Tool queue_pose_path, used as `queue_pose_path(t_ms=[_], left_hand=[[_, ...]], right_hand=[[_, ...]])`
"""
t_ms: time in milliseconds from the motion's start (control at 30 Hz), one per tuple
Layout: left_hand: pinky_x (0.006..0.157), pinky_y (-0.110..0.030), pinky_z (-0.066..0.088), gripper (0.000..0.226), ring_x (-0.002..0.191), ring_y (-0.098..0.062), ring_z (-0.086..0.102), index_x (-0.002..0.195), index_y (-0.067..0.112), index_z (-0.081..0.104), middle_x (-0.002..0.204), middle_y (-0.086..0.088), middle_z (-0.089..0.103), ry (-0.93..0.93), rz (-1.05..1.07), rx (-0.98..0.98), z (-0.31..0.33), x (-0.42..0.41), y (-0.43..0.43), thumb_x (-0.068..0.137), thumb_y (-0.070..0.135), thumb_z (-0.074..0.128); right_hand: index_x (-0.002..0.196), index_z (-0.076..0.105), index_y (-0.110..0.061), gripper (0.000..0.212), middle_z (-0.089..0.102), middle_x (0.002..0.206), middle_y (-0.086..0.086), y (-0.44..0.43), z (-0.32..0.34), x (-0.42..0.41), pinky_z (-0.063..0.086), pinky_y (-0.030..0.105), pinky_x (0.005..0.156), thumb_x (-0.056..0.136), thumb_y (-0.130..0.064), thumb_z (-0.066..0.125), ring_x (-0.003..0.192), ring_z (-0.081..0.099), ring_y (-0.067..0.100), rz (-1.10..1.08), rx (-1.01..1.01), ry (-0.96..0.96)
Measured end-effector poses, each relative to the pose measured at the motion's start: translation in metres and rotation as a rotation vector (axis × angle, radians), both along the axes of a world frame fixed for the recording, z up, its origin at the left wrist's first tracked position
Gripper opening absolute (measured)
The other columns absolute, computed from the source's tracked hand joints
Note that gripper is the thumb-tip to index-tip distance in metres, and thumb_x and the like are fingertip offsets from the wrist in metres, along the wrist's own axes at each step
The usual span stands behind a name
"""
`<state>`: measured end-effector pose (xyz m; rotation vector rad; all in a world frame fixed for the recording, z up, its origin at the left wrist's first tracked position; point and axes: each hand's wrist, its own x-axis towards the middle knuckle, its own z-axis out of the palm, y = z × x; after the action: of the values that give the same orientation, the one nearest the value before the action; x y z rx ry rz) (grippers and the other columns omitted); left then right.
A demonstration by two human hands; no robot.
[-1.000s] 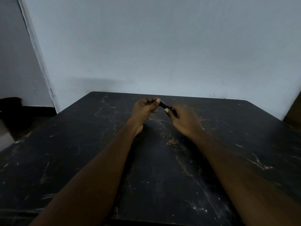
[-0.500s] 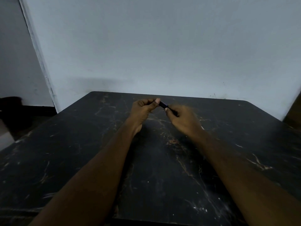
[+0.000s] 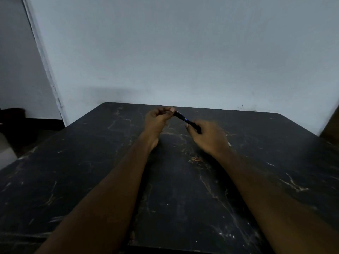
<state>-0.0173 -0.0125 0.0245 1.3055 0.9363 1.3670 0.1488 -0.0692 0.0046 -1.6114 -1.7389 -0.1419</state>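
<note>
A small dark pen-like stick [image 3: 184,119] with a thin blue ring is held between both hands above the far middle of a black marble-pattern table [image 3: 91,171]. My left hand [image 3: 157,120] pinches its upper left end with thumb and curled fingers. My right hand [image 3: 207,137] grips the lower right end, whose tip is hidden in the fingers. A gap with the blue ring shows between the two dark halves.
A pale wall [image 3: 183,52] stands right behind the table's far edge. A dark shape [image 3: 12,116] lies on the floor at the left, past a white door frame [image 3: 45,61]. A brown edge [image 3: 332,129] shows at the far right.
The hands have drawn slightly apart. More of the dark stick shows between them, and the blue ring has come into sight.
</note>
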Motion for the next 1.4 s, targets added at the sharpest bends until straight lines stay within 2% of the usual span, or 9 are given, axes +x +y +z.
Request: queue_pose_path(t_ms=[167,300,467,667,767,867,1067,1233,1400], left_hand=[[0.07,-0.023,0.042,0.01,0.076,-0.006,0.058,0.084,0.012,0.07,0.082,0.002,0.067,0.113,0.109,-0.041,-0.002,-0.009,0.008,0.085,0.021,0.073],[0.058,-0.019,0.042,0.025,0.075,-0.009,0.059,0.09,0.001,0.072,0.085,-0.005,0.069,0.371,0.139,-0.021,-0.012,-0.01,0.013,0.082,0.024,0.076],[0.093,-0.042,0.052,0.022,0.084,-0.013,0.067,0.079,0.024,0.077,0.085,0.008,0.074,0.768,0.196,0.07,-0.021,-0.012,0.02,0.077,0.046,0.073],[0.1,-0.05,0.046,0.028,0.085,-0.014,0.066,0.073,0.025,0.076,0.074,0.011,0.071,0.939,0.223,0.115,-0.021,-0.014,0.019,0.079,0.052,0.068],[0.101,-0.049,0.045,0.028,0.086,-0.013,0.066,0.077,0.024,0.077,0.078,0.009,0.072,0.921,0.216,0.102,-0.02,-0.015,0.018,0.081,0.05,0.068],[0.099,-0.044,0.047,0.028,0.088,-0.012,0.065,0.09,0.023,0.077,0.091,0.005,0.074,0.811,0.232,0.088,-0.018,-0.012,0.016,0.084,0.048,0.066],[0.068,-0.021,0.042,0.028,0.085,-0.001,0.058,0.107,0.011,0.072,0.096,0.004,0.069,0.182,0.015,0.01,0.0,-0.002,0.001,0.09,0.032,0.066],[0.062,-0.019,0.037,0.028,0.078,-0.001,0.054,0.109,0.013,0.073,0.088,0.01,0.068,0.091,-0.108,0.04,0.005,0.003,-0.007,0.091,0.033,0.065],[0.07,-0.026,0.038,0.031,0.092,-0.008,0.054,0.119,0.016,0.07,0.112,0.007,0.071,0.053,-0.206,0.071,0.004,0.005,-0.009,0.094,0.032,0.059]], right_hand=[[0.099,0.064,-0.022,0.022,0.059,0.072,-0.003,-0.002,0.002,0.005,0.045,0.031,0.06,0.094,-0.038,0.05,0.065,0.058,0.021,-0.15,-0.012,-0.085],[0.1,0.064,-0.019,0.022,0.06,0.072,0.0,-0.003,0.002,0.006,0.042,0.03,0.058,0.094,-0.035,0.051,0.066,0.057,0.022,-0.188,-0.01,-0.065],[0.096,0.064,-0.02,0.02,0.058,0.069,-0.002,-0.004,0.003,0.006,0.041,0.029,0.058,0.094,-0.036,0.052,0.065,0.059,0.021,-0.17,-0.026,-0.047],[0.097,0.064,-0.018,0.025,0.059,0.069,-0.002,-0.004,0.002,0.004,0.048,0.032,0.06,0.093,-0.04,0.053,0.064,0.058,0.019,-0.158,-0.012,-0.024],[0.107,0.061,-0.018,0.028,0.064,0.079,0.001,-0.003,0.004,0.003,0.052,0.036,0.064,0.09,-0.04,0.055,0.069,0.061,0.021,-0.131,-0.015,0.057],[0.094,0.053,-0.017,0.021,0.058,0.069,0.001,-0.001,0.005,0.001,0.04,0.03,0.053,0.091,-0.037,0.052,0.059,0.056,0.019,-0.084,-0.034,0.105],[0.089,0.053,-0.014,0.024,0.053,0.069,0.0,0.004,0.004,-0.002,0.035,0.033,0.056,0.099,-0.033,0.044,0.059,0.05,0.017,0.033,-0.044,0.188],[0.097,0.064,-0.01,0.03,0.056,0.073,0.003,0.006,0.005,-0.001,0.041,0.041,0.062,0.102,-0.029,0.041,0.069,0.053,0.024,0.112,0.023,0.172],[0.103,0.067,-0.018,0.032,0.057,0.071,0.001,0.005,0.005,-0.005,0.042,0.038,0.063,0.103,-0.033,0.039,0.065,0.054,0.021,0.163,-0.002,0.238]])
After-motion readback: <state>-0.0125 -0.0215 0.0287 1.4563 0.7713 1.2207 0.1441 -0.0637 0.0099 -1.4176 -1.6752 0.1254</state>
